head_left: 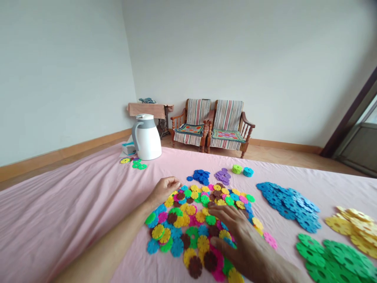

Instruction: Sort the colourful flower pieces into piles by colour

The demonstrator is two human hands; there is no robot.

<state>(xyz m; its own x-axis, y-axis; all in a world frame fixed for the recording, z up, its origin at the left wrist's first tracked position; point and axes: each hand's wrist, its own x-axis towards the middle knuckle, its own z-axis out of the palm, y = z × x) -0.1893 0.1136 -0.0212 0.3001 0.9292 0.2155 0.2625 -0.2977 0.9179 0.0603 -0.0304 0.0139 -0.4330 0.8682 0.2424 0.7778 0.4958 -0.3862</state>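
Note:
A broad mixed pile of flower-shaped plastic discs [191,210] in yellow, green, blue, pink and brown lies on the pink cloth [97,200]. At the pile's upper left edge is my left hand [165,190], its fingers curled together; what they hold, if anything, is too small to make out. My right hand [239,232] reaches over the right part of the pile, palm down, thumb and fingers apart, touching or just above the discs. Behind the pile sit a dark blue heap [201,177] and a purple heap [223,176].
Light blue discs [288,204], yellow discs [353,228] and green discs [335,259] form heaps at right. Lime [236,169] and turquoise stacks [248,171] stand farther back. A white jug [149,141] stands back left near several loose discs [139,165]. Two chairs [228,122] are beyond.

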